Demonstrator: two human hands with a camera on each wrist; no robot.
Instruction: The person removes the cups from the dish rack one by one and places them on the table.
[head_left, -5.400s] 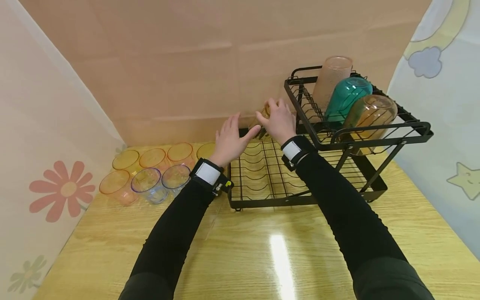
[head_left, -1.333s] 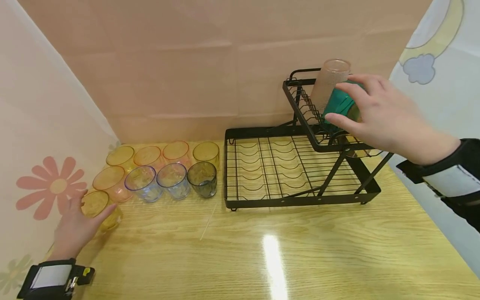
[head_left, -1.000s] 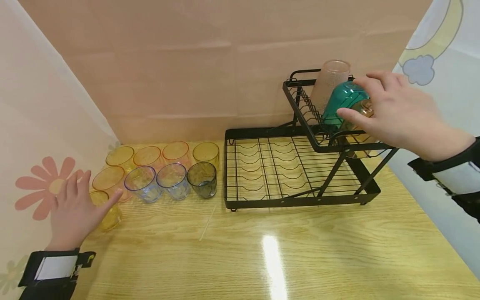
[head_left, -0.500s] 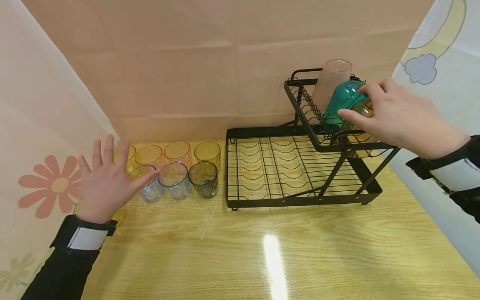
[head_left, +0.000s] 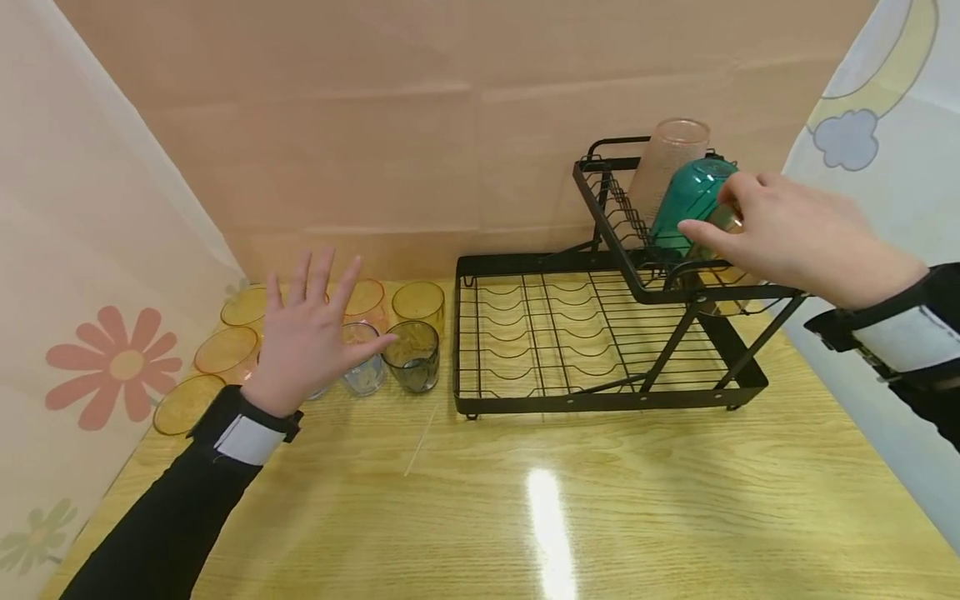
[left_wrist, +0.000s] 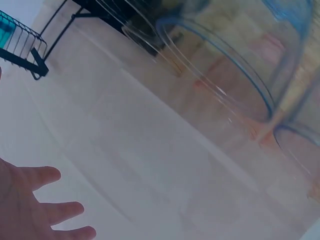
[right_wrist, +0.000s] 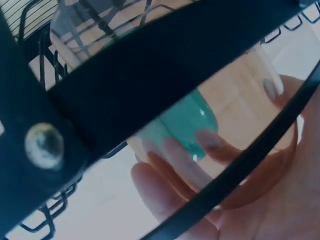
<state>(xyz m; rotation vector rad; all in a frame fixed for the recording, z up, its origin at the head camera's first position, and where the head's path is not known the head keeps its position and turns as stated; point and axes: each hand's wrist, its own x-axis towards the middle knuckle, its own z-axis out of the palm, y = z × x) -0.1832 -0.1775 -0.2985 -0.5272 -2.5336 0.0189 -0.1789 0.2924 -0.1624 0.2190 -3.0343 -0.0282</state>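
Note:
My left hand (head_left: 303, 346) hovers palm-down over the group of glasses, fingers spread wide and holding nothing. It partly hides several of them. Nearest its thumb are a dark grey glass (head_left: 414, 367) and a blue-rimmed glass (head_left: 365, 379). At the rack's upper tier, my right hand (head_left: 806, 237) grips an upside-down amber glass (head_left: 722, 223). The right wrist view shows the fingers curled round that amber glass (right_wrist: 250, 85), behind the black bars. Beside it on the tier lean a teal glass (head_left: 686, 200) and a pale pink glass (head_left: 663, 158), both upside down.
The black two-tier dish rack (head_left: 555, 405) stands on the wooden table (head_left: 420, 517). Yellow glass (head_left: 183, 406), orange glass (head_left: 225, 350) and others stand rim-up at the left. Fabric backdrops (head_left: 360, 125) enclose the back and sides. A thin pale strip (head_left: 420, 442) lies before the rack.
My left hand has let go of the front-left yellow glass and moved right and back, fingers spreading. My right hand has closed round the amber glass. Earlier, both hands were at the rack's back.

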